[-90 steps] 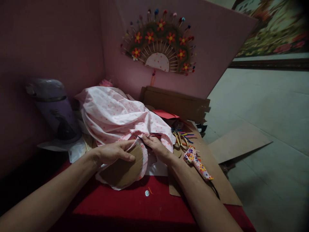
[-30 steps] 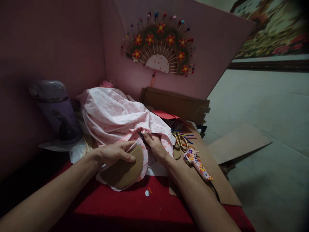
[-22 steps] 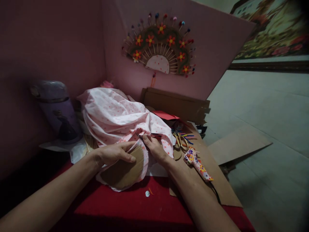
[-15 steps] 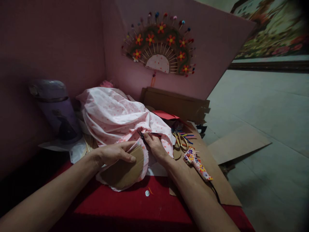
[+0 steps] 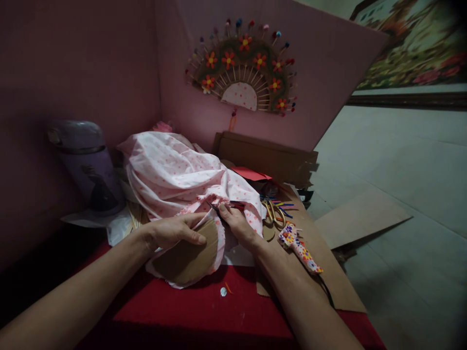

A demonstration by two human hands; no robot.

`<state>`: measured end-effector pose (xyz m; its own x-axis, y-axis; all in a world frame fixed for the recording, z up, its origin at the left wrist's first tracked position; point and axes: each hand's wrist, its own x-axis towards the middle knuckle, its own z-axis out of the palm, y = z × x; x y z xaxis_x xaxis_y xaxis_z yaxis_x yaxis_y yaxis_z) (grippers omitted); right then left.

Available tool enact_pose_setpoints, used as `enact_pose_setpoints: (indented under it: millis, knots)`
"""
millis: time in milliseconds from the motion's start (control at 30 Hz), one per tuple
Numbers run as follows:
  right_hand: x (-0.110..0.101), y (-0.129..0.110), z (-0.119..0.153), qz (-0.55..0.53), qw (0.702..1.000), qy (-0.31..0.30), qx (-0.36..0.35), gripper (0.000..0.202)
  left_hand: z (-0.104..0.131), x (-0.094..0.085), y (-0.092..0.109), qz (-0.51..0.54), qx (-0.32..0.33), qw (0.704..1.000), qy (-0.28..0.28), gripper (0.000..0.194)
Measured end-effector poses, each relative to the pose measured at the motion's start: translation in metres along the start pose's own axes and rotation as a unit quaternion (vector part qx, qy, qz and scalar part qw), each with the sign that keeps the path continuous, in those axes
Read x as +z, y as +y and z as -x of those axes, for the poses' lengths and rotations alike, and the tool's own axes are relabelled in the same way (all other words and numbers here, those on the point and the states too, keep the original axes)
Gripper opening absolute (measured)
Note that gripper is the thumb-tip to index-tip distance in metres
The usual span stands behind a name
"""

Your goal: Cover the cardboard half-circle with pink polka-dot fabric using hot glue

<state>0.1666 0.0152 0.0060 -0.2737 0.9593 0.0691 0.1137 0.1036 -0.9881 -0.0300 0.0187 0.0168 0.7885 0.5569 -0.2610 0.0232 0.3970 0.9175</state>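
My left hand [image 5: 177,232] grips a rounded brown cardboard piece [image 5: 186,257], thumb on top, together with the white fabric edge [image 5: 221,238] around it. My right hand [image 5: 235,221] is closed on a small dark-bladed cutting tool [image 5: 214,208], seemingly scissors; its handles are mostly hidden by the fingers. The blades lie at the top of the cardboard, against the frayed cloth. Behind both hands a large white cloth with pink dots [image 5: 175,165] lies heaped.
A purple bottle [image 5: 85,170] stands at the left. On cardboard at the right lie gold-handled scissors [image 5: 274,214] and a flower-patterned glue gun [image 5: 299,248] with a cord. Behind, a decorated fan [image 5: 241,73] hangs on a pink panel.
The blades at my right hand look closer together and angled slightly differently. My left hand keeps its hold on the cardboard and fabric. The whole view has shifted slightly.
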Motion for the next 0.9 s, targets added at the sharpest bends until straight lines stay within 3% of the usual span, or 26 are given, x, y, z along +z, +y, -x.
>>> enact_pose_setpoints:
  millis: [367,533,767,900]
  knots:
    - [-0.0051,0.0008,0.0011,0.028,1.0,-0.007,-0.008,0.056,0.0009,0.0048,0.0012,-0.011,-0.001,0.999,-0.03,0.044]
    - [-0.0018,0.0026,-0.0013,-0.063,0.998,-0.005,-0.016,0.05,0.0007,0.0055,0.0016,-0.013,-0.003,0.999,-0.037,0.044]
    - [-0.0038,0.0097,-0.0028,-0.119,0.993,0.013,-0.022,0.047,0.0,0.0019,-0.0003,-0.002,-0.004,1.0,-0.019,0.048]
    - [-0.0079,0.0082,0.001,-0.071,0.994,0.065,-0.06,0.054,-0.0005,0.0009,0.0011,0.011,0.031,0.999,0.017,0.044]
